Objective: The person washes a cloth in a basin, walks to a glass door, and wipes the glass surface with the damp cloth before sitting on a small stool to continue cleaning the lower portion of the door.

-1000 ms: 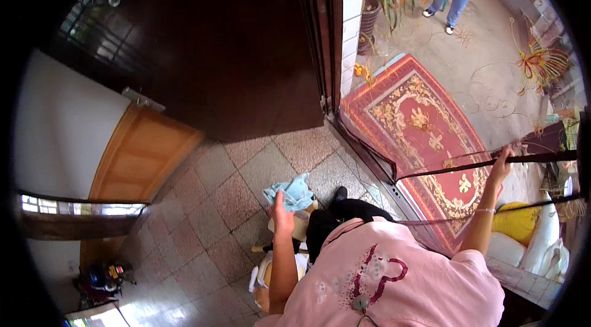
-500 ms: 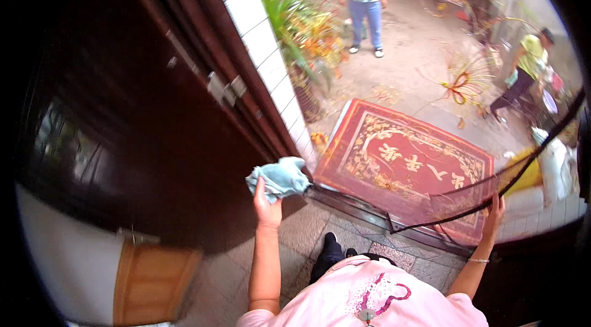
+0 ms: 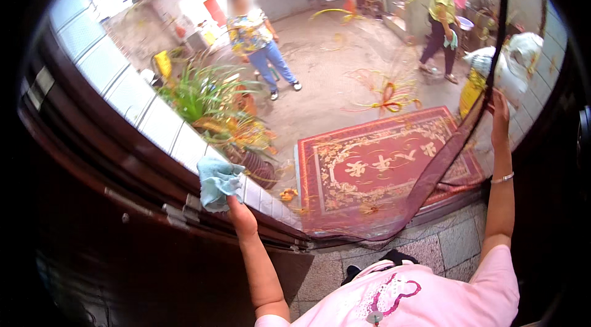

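My left hand (image 3: 243,219) is closed around a crumpled light blue cloth (image 3: 217,183), held up beside the dark door frame (image 3: 184,204) on the left. On the right, my right hand (image 3: 500,119) is raised at the dark edge of a sheer mesh door curtain (image 3: 440,170). The curtain's edge bends at my fingers and drapes down to the left across the threshold. My fingertips are partly hidden against it. A bracelet circles my right wrist.
Past the doorway lies a red patterned mat (image 3: 375,167). Potted plants (image 3: 209,102) stand at the left. One person (image 3: 255,37) faces the door; another in yellow-green (image 3: 440,19) is at the right. Sacks (image 3: 523,62) lean by the right wall. Grey tiles (image 3: 458,244) floor the inside.
My view has turned left and up. The cloth has come up against the door frame. My right hand has risen with the curtain's edge. The person at the right now stands more upright.
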The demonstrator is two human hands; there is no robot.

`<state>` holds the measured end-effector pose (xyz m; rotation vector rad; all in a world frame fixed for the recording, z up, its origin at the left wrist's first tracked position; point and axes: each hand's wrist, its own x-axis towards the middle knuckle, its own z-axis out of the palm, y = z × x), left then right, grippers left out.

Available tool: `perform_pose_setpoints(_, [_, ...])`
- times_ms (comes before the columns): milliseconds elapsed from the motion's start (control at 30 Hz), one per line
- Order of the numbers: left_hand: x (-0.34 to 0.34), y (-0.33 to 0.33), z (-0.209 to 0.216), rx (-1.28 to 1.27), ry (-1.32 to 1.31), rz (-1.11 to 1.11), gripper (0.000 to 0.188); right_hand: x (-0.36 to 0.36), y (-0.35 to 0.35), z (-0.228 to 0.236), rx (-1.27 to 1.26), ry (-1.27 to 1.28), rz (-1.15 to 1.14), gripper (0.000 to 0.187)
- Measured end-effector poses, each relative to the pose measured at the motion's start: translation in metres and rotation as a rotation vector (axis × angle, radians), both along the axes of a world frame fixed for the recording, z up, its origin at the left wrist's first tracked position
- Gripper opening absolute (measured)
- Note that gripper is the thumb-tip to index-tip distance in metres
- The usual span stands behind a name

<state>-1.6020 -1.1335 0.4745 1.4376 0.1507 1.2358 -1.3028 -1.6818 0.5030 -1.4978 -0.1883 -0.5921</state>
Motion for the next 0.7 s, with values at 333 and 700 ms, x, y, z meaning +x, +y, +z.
perform_pose_setpoints(333, [0.195,-0.123,0.035,0.827,-0.018,0.161,0.060,0.043,0.042,0.032,0.054,-0.213,0.111,0.028])
perform_pose_setpoints(700, [0.299,-0.114,0.151,1.198,0.062,0.522,0.045,0.047,0.062,0.037,-0.232,-0.212,-0.113,0.030])
